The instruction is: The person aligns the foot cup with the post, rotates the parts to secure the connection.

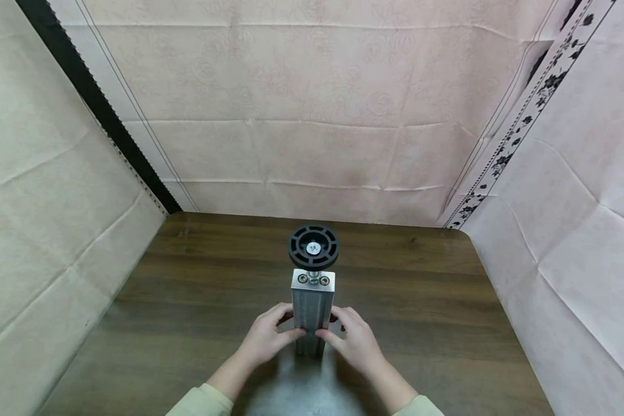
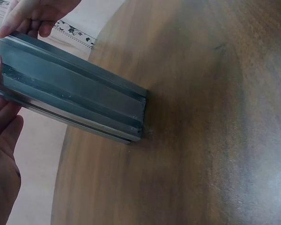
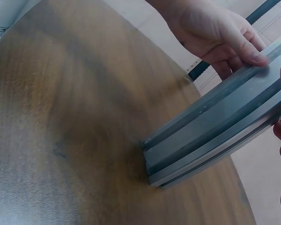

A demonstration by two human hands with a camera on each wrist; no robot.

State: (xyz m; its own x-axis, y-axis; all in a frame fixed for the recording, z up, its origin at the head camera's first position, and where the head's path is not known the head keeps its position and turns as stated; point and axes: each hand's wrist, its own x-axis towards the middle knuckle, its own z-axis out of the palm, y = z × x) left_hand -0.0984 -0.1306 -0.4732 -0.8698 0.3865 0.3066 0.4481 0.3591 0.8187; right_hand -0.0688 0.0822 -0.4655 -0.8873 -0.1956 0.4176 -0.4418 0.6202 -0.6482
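Observation:
A silver aluminium profile post (image 1: 312, 312) stands upright over the wooden table, with grooves running down its sides. On its top plate, between two screws, sits a black round levelling foot (image 1: 314, 247) with a bolt at its centre. My left hand (image 1: 271, 335) grips the post from the left, thumb on the near face and fingers round the side. From the right, my right hand (image 1: 355, 340) grips it the same way at equal height. Both wrist views show the lower end of the profile (image 2: 75, 89) right at the tabletop, below the hands.
The brown wooden table (image 1: 213, 277) has rounded far corners. Pale cloth walls surround it: a back cloth (image 1: 312, 115), a left cloth (image 1: 47, 202) beside a black strip (image 1: 99, 104), and a right cloth (image 1: 567, 242) with a floral border (image 1: 504, 150).

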